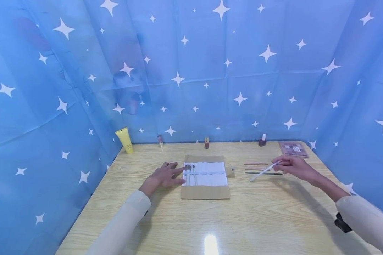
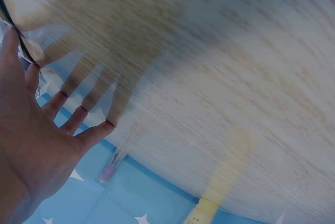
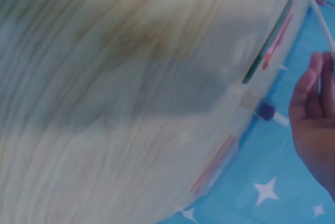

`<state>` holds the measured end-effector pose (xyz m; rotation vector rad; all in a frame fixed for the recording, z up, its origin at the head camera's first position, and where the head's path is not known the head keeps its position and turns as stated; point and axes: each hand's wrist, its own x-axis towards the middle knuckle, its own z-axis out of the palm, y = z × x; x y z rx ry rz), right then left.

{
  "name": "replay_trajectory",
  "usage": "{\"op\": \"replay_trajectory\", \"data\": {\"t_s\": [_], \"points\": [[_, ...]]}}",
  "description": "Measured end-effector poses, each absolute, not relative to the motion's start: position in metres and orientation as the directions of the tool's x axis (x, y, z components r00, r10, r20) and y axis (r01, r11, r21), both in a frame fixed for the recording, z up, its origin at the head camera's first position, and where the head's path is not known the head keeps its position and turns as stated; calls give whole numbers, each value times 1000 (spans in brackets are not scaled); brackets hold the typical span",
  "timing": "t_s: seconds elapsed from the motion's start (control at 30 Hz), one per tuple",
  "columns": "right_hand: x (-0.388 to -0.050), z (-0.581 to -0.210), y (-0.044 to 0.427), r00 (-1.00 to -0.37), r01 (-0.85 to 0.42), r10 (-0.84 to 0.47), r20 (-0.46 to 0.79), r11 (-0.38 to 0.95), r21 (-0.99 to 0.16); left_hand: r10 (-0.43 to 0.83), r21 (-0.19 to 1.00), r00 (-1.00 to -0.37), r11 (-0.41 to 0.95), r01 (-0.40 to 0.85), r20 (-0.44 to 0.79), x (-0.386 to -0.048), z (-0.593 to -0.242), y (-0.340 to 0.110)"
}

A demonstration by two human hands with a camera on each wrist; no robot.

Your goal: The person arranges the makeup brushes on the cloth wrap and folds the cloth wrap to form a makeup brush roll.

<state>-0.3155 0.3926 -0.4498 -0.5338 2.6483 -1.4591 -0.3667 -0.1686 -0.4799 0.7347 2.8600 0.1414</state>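
An unrolled tan brush case [image 1: 205, 193] with a white pocketed lining lies on the table, two brushes [image 1: 188, 173] tucked in its left part. My left hand [image 1: 166, 175] rests at the case's left edge, fingers spread; in the left wrist view the hand [image 2: 47, 140] has its fingers stretched out against the table. My right hand [image 1: 295, 168] pinches a thin white stick-like tool [image 1: 262, 172], tilted down to the left above several slim pencils [image 1: 255, 164]. The right wrist view shows the white tool [image 3: 318, 12] rising from the fingers of the right hand [image 3: 316, 114].
Along the table's back edge stand a yellow tube [image 1: 125, 140], a small pink tube [image 1: 160, 141], a small dark red bottle [image 1: 206, 142] and a dark polish bottle [image 1: 262, 140]. A palette [image 1: 293, 149] lies at the back right. Blue star-printed cloth surrounds the table.
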Motion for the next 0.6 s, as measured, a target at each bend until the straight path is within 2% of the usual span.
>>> {"op": "replay_trajectory", "data": {"t_s": [0.6], "points": [[-336,-416,345,-959,-213,-270,89,472,-855,483,138,-862,874,465,-156,-367,-480,-169]]}}
